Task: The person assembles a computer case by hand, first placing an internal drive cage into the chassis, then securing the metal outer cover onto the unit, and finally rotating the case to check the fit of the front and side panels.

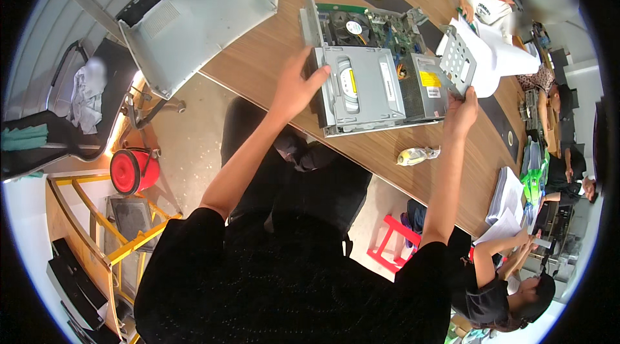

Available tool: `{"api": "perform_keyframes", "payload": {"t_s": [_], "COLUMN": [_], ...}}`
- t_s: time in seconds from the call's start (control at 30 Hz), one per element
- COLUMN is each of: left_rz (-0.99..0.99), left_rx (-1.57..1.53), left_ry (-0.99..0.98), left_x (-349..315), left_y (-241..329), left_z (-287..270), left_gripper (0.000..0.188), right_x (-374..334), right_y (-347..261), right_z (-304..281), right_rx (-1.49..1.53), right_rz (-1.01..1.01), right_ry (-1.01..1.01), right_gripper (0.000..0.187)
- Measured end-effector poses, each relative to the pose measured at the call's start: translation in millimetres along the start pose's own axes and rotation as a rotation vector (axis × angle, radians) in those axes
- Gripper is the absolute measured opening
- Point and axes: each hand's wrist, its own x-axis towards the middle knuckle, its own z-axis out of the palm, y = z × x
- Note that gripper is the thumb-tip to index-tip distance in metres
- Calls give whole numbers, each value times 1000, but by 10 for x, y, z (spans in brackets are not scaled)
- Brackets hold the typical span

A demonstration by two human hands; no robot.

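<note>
An opened desktop computer case (403,95) lies on the table before me, its fan (349,28), green circuit board (403,35) and silver optical drive (361,82) exposed. My left hand (298,86) grips the case's left edge, thumb over the rim beside the drive, the other fingers partly hidden. At the right end, my right hand (461,113) is closed on the lower end of a grey perforated metal plate (458,59), which stands tilted beside the power supply (424,89). Whether the plate is fixed to the case, I cannot tell.
A removed metal cover (206,21) lies at the table's far left. A small yellow-and-white packet (416,155) rests near the front edge. Tape rolls, black mats and paper stacks (506,197) are rightward. Co-workers sit at the far right and lower right. A red stool (392,244) stands below.
</note>
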Motion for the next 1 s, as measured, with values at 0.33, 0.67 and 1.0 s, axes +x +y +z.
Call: {"api": "perform_keyframes", "payload": {"t_s": [0.33,0.67,1.0], "left_rz": [288,353,221], "left_rx": [49,-137,-174], "left_ry": [103,130,99], "left_x": [-117,-122,-122], "left_y": [-15,-113,-50], "left_z": [-58,-116,-141], "left_gripper": [38,9,13], "right_x": [-112,-85,-369], "right_y": [106,53,-142], "right_z": [-65,-303,940], "right_rx": [-199,-285,-501], "right_rz": [-71,-25,78], "right_ry": [58,-71,-140], "right_gripper": [25,23,30]}}
